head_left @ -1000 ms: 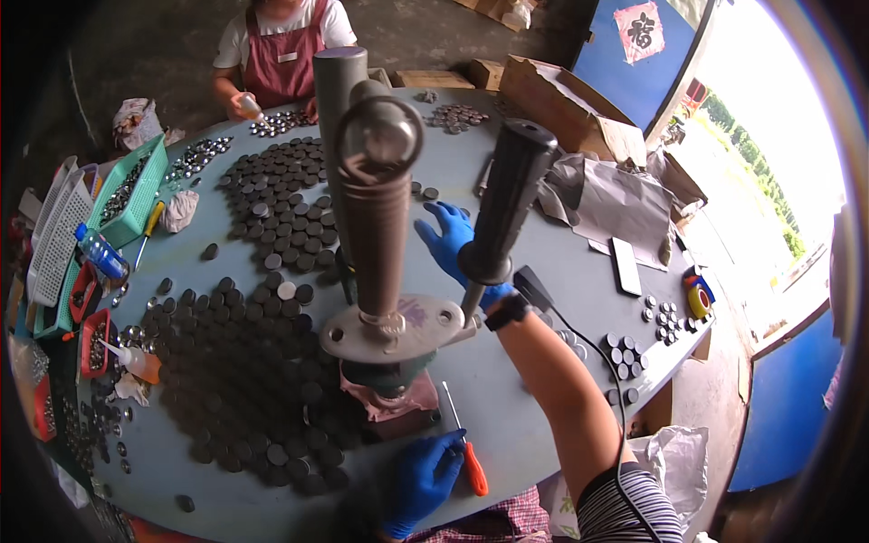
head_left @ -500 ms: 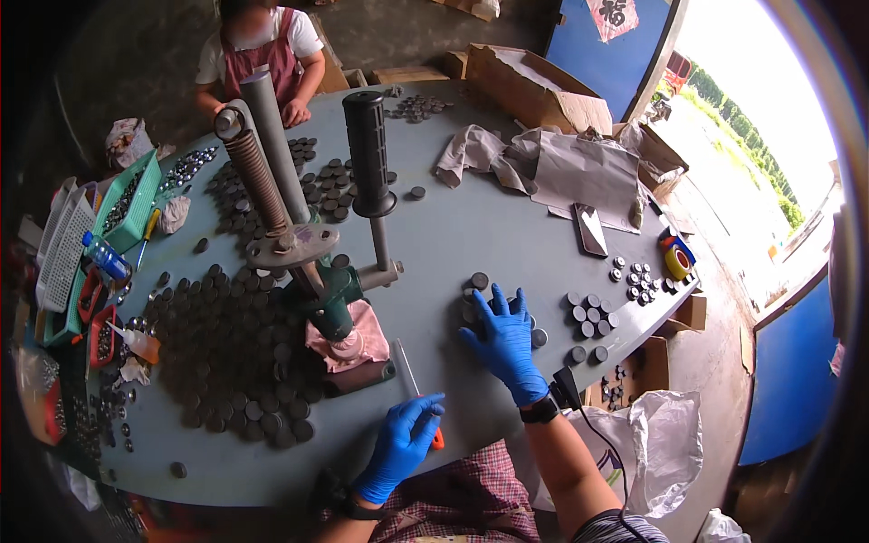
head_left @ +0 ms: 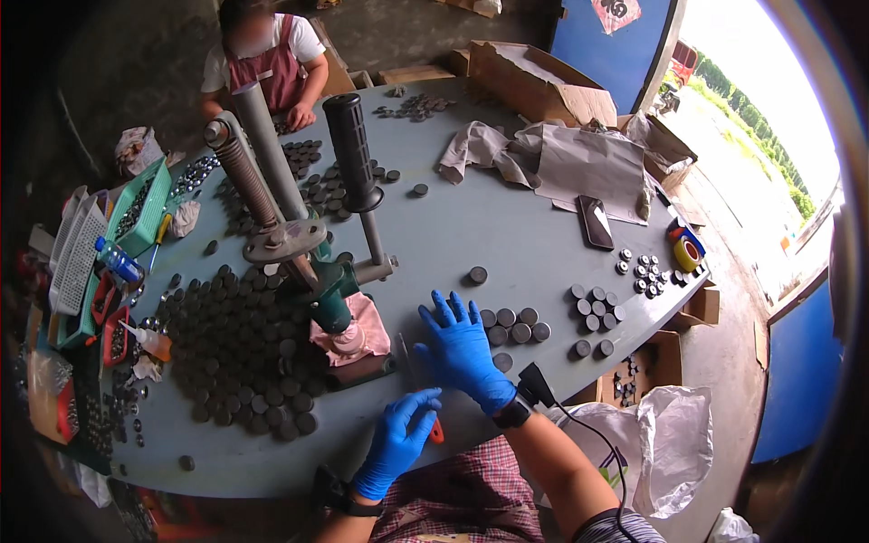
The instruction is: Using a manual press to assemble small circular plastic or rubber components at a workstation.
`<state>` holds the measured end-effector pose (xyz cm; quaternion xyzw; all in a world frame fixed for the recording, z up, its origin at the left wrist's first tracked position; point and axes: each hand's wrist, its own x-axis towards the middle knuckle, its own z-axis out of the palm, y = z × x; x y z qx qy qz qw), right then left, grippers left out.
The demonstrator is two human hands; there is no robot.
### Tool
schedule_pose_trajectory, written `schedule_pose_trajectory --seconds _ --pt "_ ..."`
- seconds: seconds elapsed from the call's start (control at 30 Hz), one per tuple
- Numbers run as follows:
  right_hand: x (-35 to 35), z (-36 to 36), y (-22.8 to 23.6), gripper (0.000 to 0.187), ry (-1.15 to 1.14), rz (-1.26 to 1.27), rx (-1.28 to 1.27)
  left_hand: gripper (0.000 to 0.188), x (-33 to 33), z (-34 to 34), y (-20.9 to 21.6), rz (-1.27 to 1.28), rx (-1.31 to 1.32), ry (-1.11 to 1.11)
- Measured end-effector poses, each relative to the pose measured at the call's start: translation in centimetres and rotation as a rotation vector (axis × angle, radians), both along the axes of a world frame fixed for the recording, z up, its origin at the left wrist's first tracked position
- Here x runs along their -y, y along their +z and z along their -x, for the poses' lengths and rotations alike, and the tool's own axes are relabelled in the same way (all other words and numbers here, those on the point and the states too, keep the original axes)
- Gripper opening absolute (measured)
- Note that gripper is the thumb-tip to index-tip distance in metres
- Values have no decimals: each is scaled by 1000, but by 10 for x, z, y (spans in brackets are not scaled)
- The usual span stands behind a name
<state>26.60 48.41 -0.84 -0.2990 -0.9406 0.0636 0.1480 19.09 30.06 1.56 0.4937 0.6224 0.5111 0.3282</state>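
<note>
My right hand, in a blue glove, lies palm down over the table with fingers spread, just left of a small group of dark round caps. One single cap sits beyond its fingertips. Close to the table's near edge, my left hand, also gloved in blue, has loosely bent fingers, thumb and fingertips apart; I see nothing held in it. A screwdriver with a red handle lies beside its fingertips, partly hidden. Left of my hands stands a green hand press with a black lever grip and pink cloth at its base.
Many dark caps cover the table left of the press. More caps, silver-faced parts, a phone and tape lie at right. Green baskets stand far left. A co-worker sits across the table.
My right hand has slid left, off the group of caps, which now shows. The left hand has barely moved. The whole view has shifted slightly.
</note>
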Motion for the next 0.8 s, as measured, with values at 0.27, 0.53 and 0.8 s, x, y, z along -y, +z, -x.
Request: schedule_pose_trajectory --seconds 0.27,0.53,0.8 --pt "24 9 7 64 355 42 -15 27 4 14 -6 -3 73 50" --pt "6 -10 12 36 -50 28 -268 27 0 25 -6 -28 50 73" --pt "9 -14 14 21 -3 448 -430 33 -3 15 0 -30 17 82"
